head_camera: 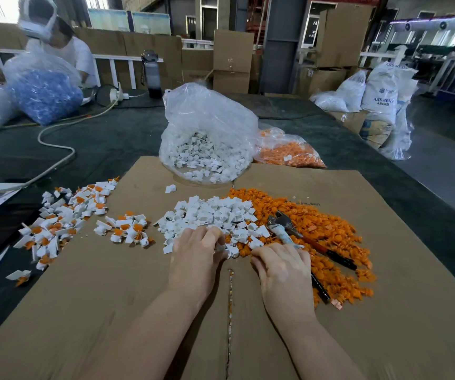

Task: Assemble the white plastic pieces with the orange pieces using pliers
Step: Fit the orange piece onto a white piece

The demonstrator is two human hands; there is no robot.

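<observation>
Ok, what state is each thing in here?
Left hand: curled on a white plastic piece.
Right hand: fingers curled at the orange pile's edge.
Red-and-black-handled pliers: lying unheld on the orange pieces.
Clear bag of white pieces: open.
Assembled white-and-orange pieces: heaped left.

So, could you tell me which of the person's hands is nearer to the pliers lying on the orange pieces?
The right hand is nearer: the grey-headed, black-handled pliers lie just beyond and beside it. The left hand rests further left, on the white plastic pieces.
</observation>
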